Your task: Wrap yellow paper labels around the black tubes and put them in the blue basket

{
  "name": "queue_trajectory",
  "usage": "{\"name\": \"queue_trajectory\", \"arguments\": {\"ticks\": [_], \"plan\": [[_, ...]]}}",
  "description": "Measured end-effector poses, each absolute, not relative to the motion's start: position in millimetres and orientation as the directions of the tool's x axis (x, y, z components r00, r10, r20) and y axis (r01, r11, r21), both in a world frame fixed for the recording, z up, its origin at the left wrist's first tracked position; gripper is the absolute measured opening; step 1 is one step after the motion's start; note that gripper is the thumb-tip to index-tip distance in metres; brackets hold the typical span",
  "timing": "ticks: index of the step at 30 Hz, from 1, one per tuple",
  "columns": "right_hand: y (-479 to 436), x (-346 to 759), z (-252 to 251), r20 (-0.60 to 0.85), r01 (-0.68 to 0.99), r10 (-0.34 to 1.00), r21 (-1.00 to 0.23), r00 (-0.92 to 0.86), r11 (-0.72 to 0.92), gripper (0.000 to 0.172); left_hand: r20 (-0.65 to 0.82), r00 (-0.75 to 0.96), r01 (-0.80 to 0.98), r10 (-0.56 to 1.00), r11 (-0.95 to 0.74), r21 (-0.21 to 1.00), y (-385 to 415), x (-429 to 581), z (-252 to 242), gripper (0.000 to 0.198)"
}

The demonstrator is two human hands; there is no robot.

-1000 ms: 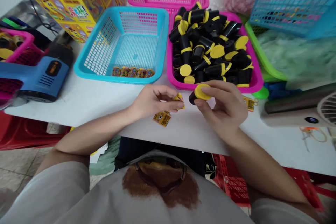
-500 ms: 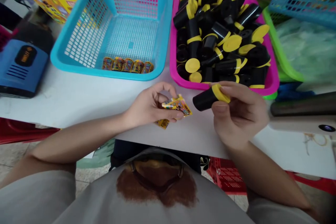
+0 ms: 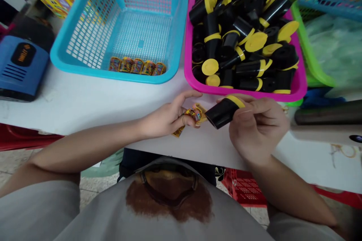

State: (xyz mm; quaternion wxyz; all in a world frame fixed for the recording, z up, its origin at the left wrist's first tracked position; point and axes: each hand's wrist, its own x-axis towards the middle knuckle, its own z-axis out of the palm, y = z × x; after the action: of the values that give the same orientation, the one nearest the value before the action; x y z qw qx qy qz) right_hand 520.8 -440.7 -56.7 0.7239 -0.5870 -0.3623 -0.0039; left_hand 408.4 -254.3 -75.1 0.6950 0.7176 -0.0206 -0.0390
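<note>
Pinched between the thumb and fingers of the left hand [image 3: 174, 115], a small printed yellow film sleeve [image 3: 195, 112] curls into an open tube, the index finger raised clear. Clamped in the right hand's grip [image 3: 258, 131] is a black cylindrical plastic canister [image 3: 222, 113] with a yellow band at its held end; it tilts, its other end pointing down and left at the sleeve, though whether the two touch cannot be told.

Both are held above the white surface [image 3: 93, 101], near the middle of its front edge. A flat printed yellow piece [image 3: 178, 131] lies beneath the left hand.

Behind the left hand, a turquoise perforated plastic basket [image 3: 113, 76] holds five short, rounded, printed yellow pieces [image 3: 137, 66] in a row along its near wall. To its right, a bright pink plastic basket [image 3: 302, 79] is heaped with black canisters with yellow caps [image 3: 249, 68], lying at all angles. Beyond its right edge, a lime-green plastic container [image 3: 321, 77] carries crumpled, translucent pale-green plastic [image 3: 339, 45].
</note>
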Motion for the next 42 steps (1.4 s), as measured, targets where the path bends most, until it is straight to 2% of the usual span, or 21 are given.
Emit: {"name": "queue_trajectory", "arguments": {"ticks": [4, 9, 14, 16, 21, 23, 26, 28, 32, 35, 37, 39, 40, 42], "plan": [[-440, 519, -55, 0.505, 0.411, 0.433, -0.862, 0.746, 0.298, 0.008, 0.011, 0.998, -0.020, -0.063, -0.154, 0.988, -255, 409, -77, 0.065], [-436, 517, -51, 0.519, 0.470, 0.437, -0.854, 0.734, 0.225, 0.011, 0.054, 0.998, -0.060, -0.042, -0.173, 0.983, -255, 406, -74, 0.070], [-436, 520, -51, 0.536, 0.544, 0.528, -0.824, 0.659, 0.157, 0.008, 0.196, 0.979, -0.179, 0.058, -0.222, 0.959, -253, 403, -77, 0.057], [-437, 523, -53, 0.569, 0.587, 0.560, -0.791, 0.603, 0.172, 0.008, 0.269, 0.962, -0.252, 0.043, -0.235, 0.939, -253, 403, -81, 0.053], [-437, 525, -57, 0.644, 0.673, 0.631, -0.696, 0.433, 0.249, 0.018, 0.433, 0.901, -0.424, 0.022, -0.169, 0.890, -255, 405, -82, 0.071], [-436, 524, -57, 0.640, 0.679, 0.656, -0.688, 0.400, 0.258, 0.018, 0.398, 0.916, -0.391, 0.038, -0.125, 0.912, -255, 405, -77, 0.074], [-436, 525, -55, 0.591, 0.622, 0.685, -0.741, 0.426, 0.253, 0.019, 0.201, 0.979, -0.201, 0.042, -0.005, 0.980, -257, 403, -68, 0.076], [-437, 528, -53, 0.545, 0.562, 0.734, -0.782, 0.406, 0.270, 0.019, 0.102, 0.995, -0.101, -0.008, 0.096, 0.990, -258, 402, -63, 0.082], [-438, 533, -50, 0.516, 0.497, 0.817, -0.796, 0.259, 0.346, 0.018, 0.044, 0.995, -0.020, -0.093, 0.244, 0.970, -258, 401, -59, 0.096], [-438, 532, -50, 0.505, 0.509, 0.844, -0.782, 0.182, 0.358, 0.029, 0.006, 0.996, 0.022, -0.090, 0.312, 0.950, -258, 402, -57, 0.098], [-437, 530, -50, 0.550, 0.661, 0.815, -0.682, 0.183, 0.312, 0.044, -0.015, 0.998, 0.034, -0.061, 0.342, 0.939, -258, 404, -57, 0.098], [-437, 527, -50, 0.642, 0.857, 0.748, -0.470, 0.169, 0.210, 0.060, -0.012, 1.000, 0.015, -0.009, 0.368, 0.930, -260, 407, -58, 0.097], [-436, 526, -51, 0.682, 0.922, 0.717, -0.354, 0.141, 0.156, 0.062, 0.000, 1.000, -0.007, 0.018, 0.381, 0.925, -261, 408, -59, 0.096], [-435, 523, -53, 0.737, 0.979, 0.672, -0.183, 0.075, 0.091, 0.055, 0.041, 0.998, -0.060, 0.056, 0.401, 0.914, -265, 410, -60, 0.090]]}}
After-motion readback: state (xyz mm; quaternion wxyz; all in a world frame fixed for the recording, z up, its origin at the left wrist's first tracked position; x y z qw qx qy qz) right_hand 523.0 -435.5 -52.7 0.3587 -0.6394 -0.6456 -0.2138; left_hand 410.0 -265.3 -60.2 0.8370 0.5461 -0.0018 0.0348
